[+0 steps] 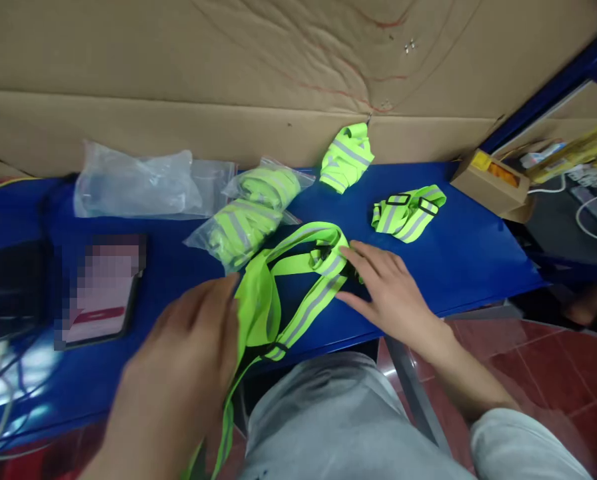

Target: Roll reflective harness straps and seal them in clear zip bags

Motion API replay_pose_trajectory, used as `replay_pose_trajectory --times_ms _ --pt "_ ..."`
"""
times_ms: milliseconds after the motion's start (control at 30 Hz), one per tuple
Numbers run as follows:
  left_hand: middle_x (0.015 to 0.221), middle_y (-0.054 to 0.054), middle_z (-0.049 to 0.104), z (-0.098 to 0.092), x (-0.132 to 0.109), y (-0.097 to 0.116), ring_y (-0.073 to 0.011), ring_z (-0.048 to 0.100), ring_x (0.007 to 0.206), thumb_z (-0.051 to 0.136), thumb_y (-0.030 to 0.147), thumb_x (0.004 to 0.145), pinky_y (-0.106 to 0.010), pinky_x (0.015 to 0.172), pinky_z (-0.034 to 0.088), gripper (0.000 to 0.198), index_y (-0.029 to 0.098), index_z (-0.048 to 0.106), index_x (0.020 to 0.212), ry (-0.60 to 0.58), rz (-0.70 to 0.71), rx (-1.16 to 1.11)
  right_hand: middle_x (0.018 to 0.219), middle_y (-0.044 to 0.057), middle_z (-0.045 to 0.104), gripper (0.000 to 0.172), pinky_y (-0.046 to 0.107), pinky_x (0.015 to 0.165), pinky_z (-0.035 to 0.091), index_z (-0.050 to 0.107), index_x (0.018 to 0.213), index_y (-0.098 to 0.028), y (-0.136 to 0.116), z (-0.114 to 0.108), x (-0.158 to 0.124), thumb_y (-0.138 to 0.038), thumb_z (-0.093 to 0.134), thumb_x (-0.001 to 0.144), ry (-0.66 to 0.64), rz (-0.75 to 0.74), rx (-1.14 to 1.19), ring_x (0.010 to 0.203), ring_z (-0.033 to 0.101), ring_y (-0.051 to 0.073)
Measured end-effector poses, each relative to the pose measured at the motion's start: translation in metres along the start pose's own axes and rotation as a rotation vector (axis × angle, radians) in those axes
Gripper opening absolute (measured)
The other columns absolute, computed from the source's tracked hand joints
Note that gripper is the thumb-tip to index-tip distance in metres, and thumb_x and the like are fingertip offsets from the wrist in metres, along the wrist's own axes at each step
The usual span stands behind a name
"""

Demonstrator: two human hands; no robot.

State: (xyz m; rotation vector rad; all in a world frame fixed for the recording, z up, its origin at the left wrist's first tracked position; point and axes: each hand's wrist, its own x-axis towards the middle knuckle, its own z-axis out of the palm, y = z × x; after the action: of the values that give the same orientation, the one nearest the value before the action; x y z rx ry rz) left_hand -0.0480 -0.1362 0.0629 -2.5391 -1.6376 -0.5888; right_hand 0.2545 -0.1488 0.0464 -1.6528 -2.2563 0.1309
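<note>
A neon-yellow reflective strap vest [298,280] with grey bands and black buckles lies spread on the blue table [468,260], one end hanging off the front edge. My right hand [383,287] rests flat on its right part, fingers stretched out and apart. My left hand [188,373] is near the camera at the vest's left loop, fingers curled on the strap; it is blurred. A folded vest [408,212] and a bunched one [347,157] lie farther back on the table.
Two bagged vests [248,217] and empty clear plastic bags [138,187] lie at the back left. A phone or tablet [101,290] sits at left beside cables. A cardboard wall [278,73] stands behind. A small carton [493,180] is at right.
</note>
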Motion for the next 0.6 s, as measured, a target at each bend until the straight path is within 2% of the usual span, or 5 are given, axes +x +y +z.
replay_pose_trajectory --times_ms 167,300,433,500,600 --pt "0.159 -0.023 0.053 0.026 0.006 0.046 -0.0441 0.056 0.143 0.057 0.04 0.104 -0.064 0.109 0.055 0.048 0.019 0.059 0.148 -0.114 0.449 -0.097 0.139 0.017 0.07 0.048 0.054 0.107 0.05 0.05 0.155 -0.019 0.009 0.027 0.022 -0.025 0.047 0.108 -0.014 -0.027 -0.038 0.128 0.066 0.035" --pt "0.156 -0.026 0.055 0.054 0.006 0.033 -0.0451 0.054 0.146 0.055 0.045 0.106 -0.07 0.114 0.048 0.05 0.014 0.062 0.144 -0.162 0.433 -0.03 0.113 0.008 0.078 0.04 0.039 0.089 0.057 0.06 0.145 -0.022 0.041 0.009 0.046 -0.034 0.044 0.11 -0.062 0.041 0.4 0.097 0.074 0.024" --pt "0.147 -0.023 0.064 0.047 0.001 0.023 -0.0379 0.069 0.129 0.051 0.031 0.107 -0.063 0.106 0.056 0.038 0.015 0.067 0.137 -0.215 0.481 0.005 0.086 0.002 0.073 0.045 0.029 0.065 0.051 0.057 0.147 -0.018 0.071 0.002 0.08 -0.036 0.051 0.105 -0.301 0.059 0.614 0.071 0.066 0.018" --pt "0.14 -0.022 0.069 0.037 0.002 0.025 -0.0368 0.073 0.119 0.05 0.027 0.106 -0.06 0.097 0.061 0.033 0.015 0.071 0.128 -0.228 0.528 -0.007 0.095 0.005 0.074 0.048 0.032 0.071 0.052 0.056 0.147 -0.016 0.076 0.009 0.092 -0.026 0.057 0.1 -0.249 0.061 0.483 0.077 0.067 0.019" --pt "0.131 -0.019 0.074 0.027 0.013 0.032 -0.0348 0.075 0.109 0.052 0.028 0.105 -0.055 0.087 0.063 0.028 0.016 0.074 0.118 -0.208 0.529 -0.05 0.119 0.012 0.075 0.033 0.04 0.09 0.05 0.066 0.132 -0.016 0.068 0.02 0.097 -0.02 0.057 0.1 0.009 -0.004 0.191 0.104 0.07 0.027"
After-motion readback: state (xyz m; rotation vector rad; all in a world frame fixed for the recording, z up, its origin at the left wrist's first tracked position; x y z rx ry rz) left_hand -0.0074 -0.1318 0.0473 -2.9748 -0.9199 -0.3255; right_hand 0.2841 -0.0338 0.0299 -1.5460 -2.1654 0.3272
